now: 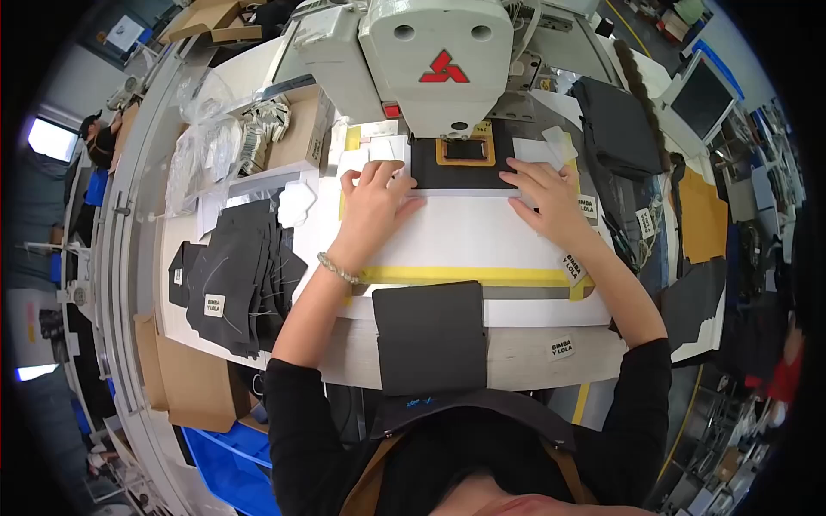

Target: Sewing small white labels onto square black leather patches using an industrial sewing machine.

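A black fabric piece lies flat under the head of a large white sewing machine. An orange clamp frame presses on its middle. At the piece's left edge rests my left hand, fingers apart, thumb pointing right along the near edge. My right hand touches the right edge in much the same way, fingertips on the fabric and fingers spread. Neither hand grips anything. Just in front of me, a dark rectangular fabric piece lies on the table's near edge.
Left of my arm lies a stack of dark fabric pieces; behind it stands a cardboard box of labels. Folded black fabric and a screen are at right. A loose label lies near the front edge. Below left sits a blue crate.
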A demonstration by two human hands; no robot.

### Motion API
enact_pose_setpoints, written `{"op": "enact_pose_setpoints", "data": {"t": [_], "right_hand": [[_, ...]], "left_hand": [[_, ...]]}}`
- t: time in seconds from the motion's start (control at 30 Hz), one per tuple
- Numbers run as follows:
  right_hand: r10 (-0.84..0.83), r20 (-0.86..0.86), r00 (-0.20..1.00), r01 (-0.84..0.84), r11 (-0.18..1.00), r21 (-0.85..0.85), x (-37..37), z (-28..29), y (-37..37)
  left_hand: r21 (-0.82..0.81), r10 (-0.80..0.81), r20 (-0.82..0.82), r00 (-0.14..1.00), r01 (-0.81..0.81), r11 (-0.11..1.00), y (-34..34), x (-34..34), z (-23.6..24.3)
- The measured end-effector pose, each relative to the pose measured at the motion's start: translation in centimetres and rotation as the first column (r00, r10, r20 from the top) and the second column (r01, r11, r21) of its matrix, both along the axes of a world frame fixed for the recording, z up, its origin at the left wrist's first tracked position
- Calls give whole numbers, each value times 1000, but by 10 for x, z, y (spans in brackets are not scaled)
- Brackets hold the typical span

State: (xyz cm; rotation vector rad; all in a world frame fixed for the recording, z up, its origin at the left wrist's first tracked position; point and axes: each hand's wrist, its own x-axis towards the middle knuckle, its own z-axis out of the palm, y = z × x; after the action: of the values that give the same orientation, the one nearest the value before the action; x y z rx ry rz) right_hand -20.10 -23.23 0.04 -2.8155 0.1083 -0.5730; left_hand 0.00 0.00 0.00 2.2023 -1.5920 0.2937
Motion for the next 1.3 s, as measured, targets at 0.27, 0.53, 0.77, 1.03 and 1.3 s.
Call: {"op": "enact_pose_setpoints", "data": {"t": [0.27,0.53,0.77,1.03,1.3], "right_hand": [[50,86,995,-34,982,-183,-13,-8,-10],[8,62,998,-2,995,-100,-11,-3,-3],[-96,130,987,106,992,-68,-10,-1,-6],[-34,124,992,45,995,-91,-9,-3,-4],[12,-23,1000,-12,1000,-15,-10,1,-7]], "left_hand": [[-26,-7,138,990,10,1000,2,-5,-4],[-31,6,66,998,-4,1000,2,-5,-3],[-24,10,92,996,-7,1000,2,-4,-2],[-21,21,94,995,-19,1000,2,-6,-4],[3,24,102,995,-25,1000,0,-6,-1]]}}
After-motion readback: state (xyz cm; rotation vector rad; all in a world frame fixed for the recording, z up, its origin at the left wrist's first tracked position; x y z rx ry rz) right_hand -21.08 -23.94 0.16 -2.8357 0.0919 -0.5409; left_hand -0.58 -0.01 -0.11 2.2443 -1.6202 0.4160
